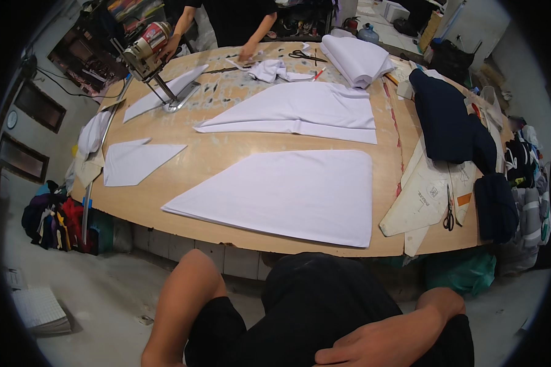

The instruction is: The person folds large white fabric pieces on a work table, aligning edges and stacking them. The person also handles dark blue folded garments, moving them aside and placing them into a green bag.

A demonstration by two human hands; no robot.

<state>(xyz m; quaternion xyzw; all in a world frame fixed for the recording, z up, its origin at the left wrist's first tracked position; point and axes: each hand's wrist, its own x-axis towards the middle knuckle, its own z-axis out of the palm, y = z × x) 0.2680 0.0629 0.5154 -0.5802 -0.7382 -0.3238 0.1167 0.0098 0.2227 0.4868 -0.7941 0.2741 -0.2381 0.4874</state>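
My right hand (376,340) lies low against my black shirt (321,312), its fingers partly hidden, so a hold cannot be made out. Only my bent left arm (183,303) shows; the left hand is out of view past the bottom edge. Before me on the wooden table is a flat stack of white cut fabric (284,197), pointed at its left end. Beyond it lies another white fabric piece (298,108), folded and wrinkled. A smaller white piece (140,163) sits to the left.
Across the table (238,234), a person's hand (170,48) is at a straight-knife cloth cutter (147,59); the other (248,50) is near white scraps (271,70). Shears (305,56) and a white fabric roll (356,59) lie beyond. Right are paper patterns (420,192), scissors (449,215), navy fabric (445,119).
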